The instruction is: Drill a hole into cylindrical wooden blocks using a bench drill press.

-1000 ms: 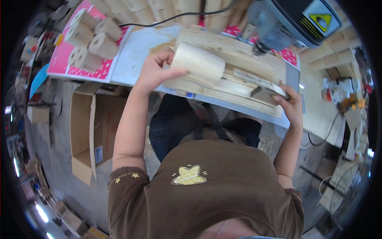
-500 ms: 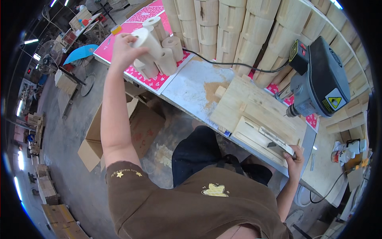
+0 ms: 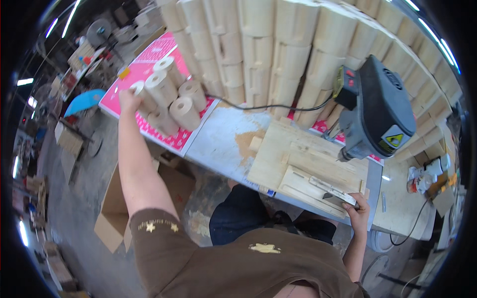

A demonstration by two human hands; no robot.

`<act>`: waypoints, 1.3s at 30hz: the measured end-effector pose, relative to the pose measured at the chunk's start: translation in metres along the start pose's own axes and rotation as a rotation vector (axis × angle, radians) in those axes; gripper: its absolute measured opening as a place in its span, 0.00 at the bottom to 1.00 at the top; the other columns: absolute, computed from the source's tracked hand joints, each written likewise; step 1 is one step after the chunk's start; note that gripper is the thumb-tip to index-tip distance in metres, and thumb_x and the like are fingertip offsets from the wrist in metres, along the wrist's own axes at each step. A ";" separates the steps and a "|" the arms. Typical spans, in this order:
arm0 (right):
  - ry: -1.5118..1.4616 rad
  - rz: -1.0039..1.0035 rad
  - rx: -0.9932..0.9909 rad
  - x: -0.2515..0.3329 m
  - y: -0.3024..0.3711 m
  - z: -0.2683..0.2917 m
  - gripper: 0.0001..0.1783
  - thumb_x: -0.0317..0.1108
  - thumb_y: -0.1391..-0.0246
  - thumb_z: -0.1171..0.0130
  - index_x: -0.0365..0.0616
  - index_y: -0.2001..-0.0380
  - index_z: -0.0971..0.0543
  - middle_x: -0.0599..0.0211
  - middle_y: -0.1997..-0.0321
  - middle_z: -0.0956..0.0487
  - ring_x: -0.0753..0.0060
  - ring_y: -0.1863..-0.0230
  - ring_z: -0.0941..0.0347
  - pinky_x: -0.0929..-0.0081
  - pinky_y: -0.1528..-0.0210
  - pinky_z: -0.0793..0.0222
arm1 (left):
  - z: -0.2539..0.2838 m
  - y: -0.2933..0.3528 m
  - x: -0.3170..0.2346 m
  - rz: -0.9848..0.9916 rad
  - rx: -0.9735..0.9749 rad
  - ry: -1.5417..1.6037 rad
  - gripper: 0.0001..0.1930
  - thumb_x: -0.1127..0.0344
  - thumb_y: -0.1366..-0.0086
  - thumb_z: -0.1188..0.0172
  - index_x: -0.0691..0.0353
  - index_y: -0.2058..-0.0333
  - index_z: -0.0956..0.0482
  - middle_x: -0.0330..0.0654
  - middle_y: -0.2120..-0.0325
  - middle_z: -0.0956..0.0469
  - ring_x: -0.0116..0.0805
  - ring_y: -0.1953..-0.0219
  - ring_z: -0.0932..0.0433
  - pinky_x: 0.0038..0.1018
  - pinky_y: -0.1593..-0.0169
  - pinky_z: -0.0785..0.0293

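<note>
My left hand (image 3: 130, 100) is at the far left of the table, its fingers closed against a pale wooden cylinder (image 3: 140, 98); its fingertips are partly hidden. That cylinder stands upright in a cluster with several others, such as a holed cylinder (image 3: 185, 115) at the cluster's near right. Over on the right, my right hand (image 3: 358, 211) grips the near end of a slim metal bar (image 3: 332, 188) with a dark part on it. The bar lies along a wooden jig (image 3: 303, 186) fixed on a wooden board (image 3: 278, 144).
A bench drill (image 3: 380, 109) overhangs the board at right, its black cable (image 3: 278, 108) crossing behind. Tall stacks of wooden pieces (image 3: 293, 59) wall the back. Sawdust (image 3: 248, 141) lies on the grey tabletop (image 3: 216, 134). A cardboard box (image 3: 113, 211) sits below the table's left part.
My left hand has moved from around a raised cylinder to the left side of the cluster, where the cylinder now stands. My right hand keeps its grip. The view has shifted.
</note>
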State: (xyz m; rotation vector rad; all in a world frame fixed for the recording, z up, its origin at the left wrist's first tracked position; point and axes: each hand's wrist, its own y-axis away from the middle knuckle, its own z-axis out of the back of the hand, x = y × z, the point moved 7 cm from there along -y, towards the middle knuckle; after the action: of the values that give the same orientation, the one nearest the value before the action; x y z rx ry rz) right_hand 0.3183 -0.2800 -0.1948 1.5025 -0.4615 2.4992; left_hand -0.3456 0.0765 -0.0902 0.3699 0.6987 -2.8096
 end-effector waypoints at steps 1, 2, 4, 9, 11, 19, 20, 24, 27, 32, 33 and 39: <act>-0.002 0.017 0.033 0.001 -0.001 -0.006 0.14 0.20 0.65 0.38 0.38 0.69 0.23 0.68 0.70 0.27 0.75 0.66 0.32 0.81 0.63 0.38 | 0.000 -0.001 0.018 0.013 -0.006 -0.020 0.25 0.69 0.67 0.36 0.67 0.63 0.20 0.56 0.70 0.22 0.47 0.65 0.21 0.33 0.58 0.26; 0.000 0.029 0.058 0.002 -0.001 -0.008 0.14 0.19 0.65 0.38 0.38 0.69 0.23 0.69 0.71 0.27 0.75 0.66 0.32 0.81 0.64 0.38 | -0.003 -0.004 0.037 0.004 -0.050 -0.013 0.26 0.69 0.66 0.36 0.66 0.61 0.21 0.56 0.68 0.22 0.48 0.63 0.22 0.34 0.57 0.27; 0.004 -0.012 0.019 0.003 0.001 -0.001 0.13 0.20 0.65 0.37 0.39 0.70 0.22 0.69 0.72 0.27 0.75 0.67 0.31 0.81 0.65 0.37 | 0.003 0.002 0.016 -0.033 -0.021 0.026 0.25 0.69 0.64 0.37 0.65 0.60 0.21 0.55 0.67 0.22 0.49 0.61 0.22 0.34 0.56 0.28; -0.050 -0.043 0.043 0.002 0.003 -0.003 0.13 0.21 0.65 0.36 0.40 0.70 0.21 0.70 0.73 0.26 0.76 0.68 0.31 0.80 0.66 0.37 | 0.079 -0.035 -0.030 -0.076 -0.185 0.138 0.18 0.66 0.53 0.40 0.65 0.61 0.22 0.50 0.69 0.21 0.39 0.63 0.22 0.27 0.56 0.29; -0.060 -0.074 0.032 0.003 0.003 -0.001 0.12 0.21 0.64 0.36 0.41 0.70 0.20 0.70 0.73 0.26 0.75 0.68 0.31 0.79 0.67 0.36 | 0.113 -0.030 -0.120 -0.244 -0.281 0.490 0.19 0.63 0.49 0.39 0.66 0.59 0.23 0.46 0.67 0.22 0.33 0.63 0.22 0.24 0.57 0.29; -0.043 -0.049 0.030 -0.001 0.000 -0.001 0.12 0.22 0.65 0.36 0.42 0.70 0.20 0.67 0.72 0.24 0.71 0.67 0.28 0.77 0.64 0.34 | 0.132 -0.025 -0.481 -0.688 0.057 0.803 0.33 0.46 0.51 0.36 0.68 0.54 0.27 0.46 0.62 0.23 0.32 0.60 0.25 0.25 0.60 0.30; -0.042 -0.037 0.035 0.002 0.001 -0.001 0.13 0.22 0.65 0.35 0.42 0.70 0.20 0.67 0.72 0.24 0.71 0.67 0.27 0.77 0.64 0.33 | 0.122 -0.028 -0.513 -0.664 0.157 0.725 0.35 0.43 0.51 0.37 0.68 0.54 0.28 0.45 0.61 0.24 0.30 0.61 0.26 0.23 0.65 0.30; -0.068 -0.018 0.043 0.004 0.001 -0.003 0.12 0.23 0.64 0.35 0.42 0.70 0.20 0.66 0.72 0.24 0.69 0.67 0.27 0.76 0.63 0.33 | 0.090 -0.033 -0.586 -0.526 0.262 0.379 0.43 0.35 0.55 0.40 0.71 0.52 0.29 0.49 0.58 0.25 0.41 0.52 0.27 0.31 0.51 0.31; -0.095 -0.014 0.047 0.005 0.000 -0.002 0.14 0.22 0.64 0.34 0.42 0.68 0.20 0.66 0.71 0.25 0.69 0.68 0.27 0.77 0.64 0.32 | 0.092 -0.040 -0.614 -0.466 0.147 0.269 0.46 0.33 0.54 0.43 0.72 0.50 0.32 0.51 0.56 0.28 0.42 0.50 0.28 0.31 0.50 0.31; -0.104 0.027 0.040 0.000 0.003 0.002 0.18 0.21 0.65 0.34 0.44 0.65 0.21 0.66 0.72 0.26 0.70 0.68 0.28 0.77 0.66 0.31 | 0.079 -0.056 -0.645 -0.438 -0.004 0.192 0.48 0.34 0.51 0.43 0.77 0.47 0.40 0.56 0.51 0.33 0.42 0.50 0.28 0.30 0.49 0.31; -0.105 0.044 0.045 -0.003 0.004 0.003 0.19 0.22 0.65 0.34 0.44 0.64 0.21 0.65 0.72 0.27 0.69 0.68 0.28 0.76 0.66 0.31 | 0.076 -0.051 -0.645 -0.416 0.015 0.211 0.48 0.36 0.51 0.42 0.78 0.47 0.42 0.56 0.52 0.32 0.43 0.51 0.27 0.30 0.49 0.31; -0.096 0.067 0.053 -0.005 0.000 0.002 0.18 0.23 0.65 0.34 0.44 0.65 0.21 0.65 0.72 0.27 0.68 0.69 0.28 0.76 0.67 0.31 | 0.075 -0.052 -0.638 -0.368 -0.073 0.216 0.49 0.42 0.53 0.37 0.78 0.49 0.51 0.56 0.56 0.28 0.45 0.52 0.26 0.30 0.50 0.30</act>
State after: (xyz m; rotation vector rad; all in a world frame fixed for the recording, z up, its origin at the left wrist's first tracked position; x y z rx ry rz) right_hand 0.3221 -0.2809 -0.1981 1.6588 -0.4711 2.5168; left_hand 0.2282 0.1830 0.1841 0.5924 1.0040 -3.1037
